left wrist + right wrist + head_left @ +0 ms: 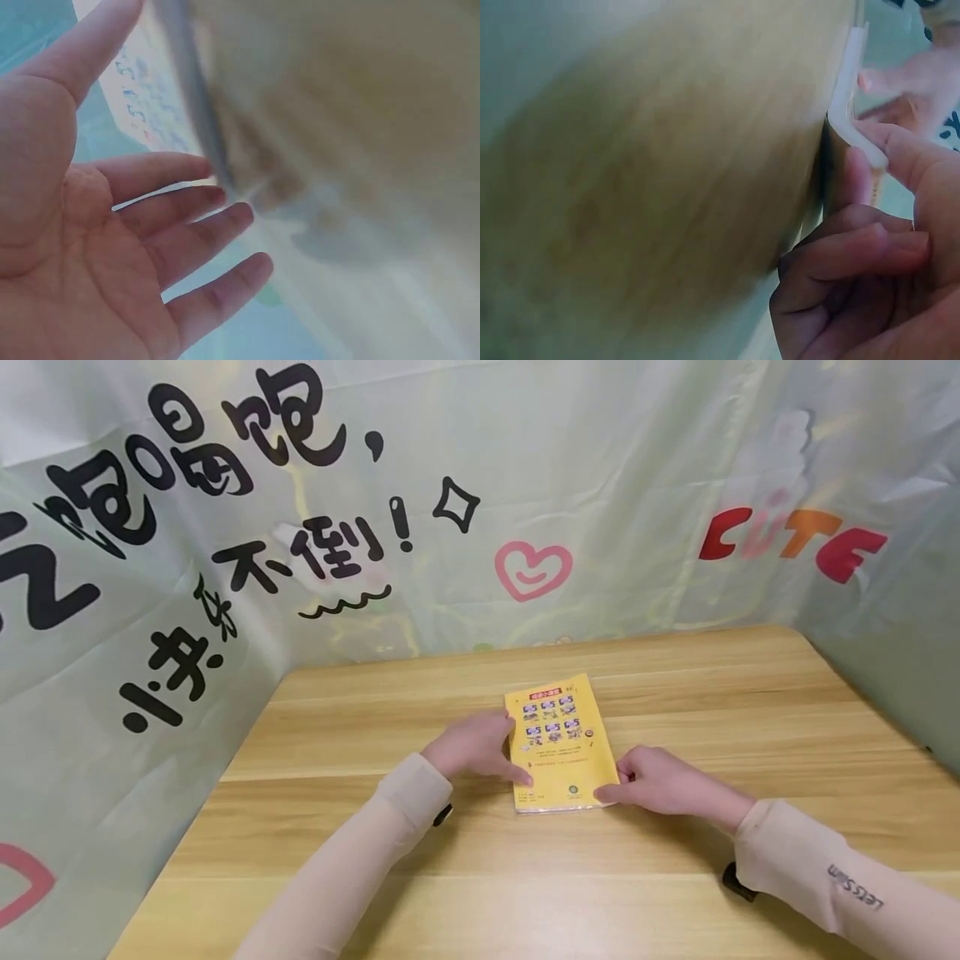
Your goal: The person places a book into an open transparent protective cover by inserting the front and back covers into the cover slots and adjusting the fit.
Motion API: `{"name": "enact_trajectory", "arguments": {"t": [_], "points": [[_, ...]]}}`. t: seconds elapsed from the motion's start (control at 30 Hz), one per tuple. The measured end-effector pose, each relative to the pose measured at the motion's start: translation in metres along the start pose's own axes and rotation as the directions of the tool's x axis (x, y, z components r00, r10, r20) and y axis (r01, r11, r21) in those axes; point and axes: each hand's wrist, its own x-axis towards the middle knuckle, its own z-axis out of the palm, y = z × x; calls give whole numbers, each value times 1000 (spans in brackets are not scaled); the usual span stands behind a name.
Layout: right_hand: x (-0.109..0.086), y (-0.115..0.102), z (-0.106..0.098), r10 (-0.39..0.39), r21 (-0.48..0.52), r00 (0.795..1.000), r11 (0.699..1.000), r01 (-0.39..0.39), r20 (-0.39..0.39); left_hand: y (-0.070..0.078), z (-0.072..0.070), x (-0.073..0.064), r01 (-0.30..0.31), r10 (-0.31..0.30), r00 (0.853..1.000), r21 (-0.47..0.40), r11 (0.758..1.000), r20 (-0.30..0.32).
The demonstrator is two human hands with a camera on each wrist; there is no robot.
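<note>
A yellow book (558,758) with a red title strip and small printed pictures lies on the wooden table. My left hand (480,745) is at its left side, the thumb on the cover. In the left wrist view, the left hand's fingers are loosely extended, their tips at the edge of the book (139,97). At the near right corner, my right hand (660,783) pinches the book between thumb and index finger. The right wrist view shows the white page edge of the book (845,97) bending up at that pinch, the other fingers curled below.
The wood-grain table (337,727) reaches back to a pale hanging cloth (622,468) with black lettering, a pink heart and the word CUTE. This cloth also closes off the left and right sides. Dark straps show at both wrists.
</note>
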Motion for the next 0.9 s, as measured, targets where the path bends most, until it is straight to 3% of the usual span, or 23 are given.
{"name": "enact_trajectory", "arguments": {"t": [0.23,0.47,0.67,0.9], "points": [[0,-6,4,-50,-36,999,998,51,21,23,-17,24,28,-30,994,-20,999,-109],[-1,-10,5,-60,-90,998,994,60,4,49,-29,47,107,-117,985,-87,990,-126],[-3,-14,8,-64,-170,997,984,57,-38,63,-39,61,154,-172,975,-131,979,-138],[-9,-21,14,-43,-238,996,971,24,-74,76,-47,67,196,-203,969,-67,978,-138]]}}
